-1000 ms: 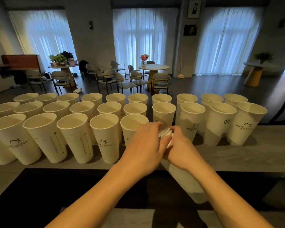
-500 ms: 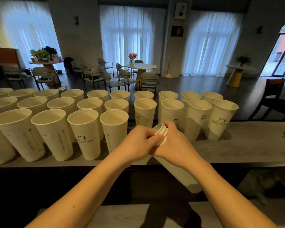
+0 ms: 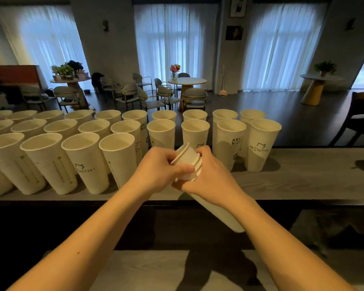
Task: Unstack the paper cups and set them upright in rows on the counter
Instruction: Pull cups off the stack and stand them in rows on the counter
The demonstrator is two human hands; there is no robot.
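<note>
At frame centre, our left hand (image 3: 162, 166) now pulls the top cup (image 3: 184, 157) partly free while our right hand (image 3: 208, 175) grips the stack (image 3: 221, 213).

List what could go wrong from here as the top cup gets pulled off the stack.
1. The left hand pinches the top cup near its rim; the paper could crease.
2. The stack in the right hand is tilted, so two stuck cups might come off together.
3. A sudden release could knock the nearest upright cup.

Café: counter (image 3: 303, 177), tables (image 3: 187, 81), chairs (image 3: 194, 96).
</note>
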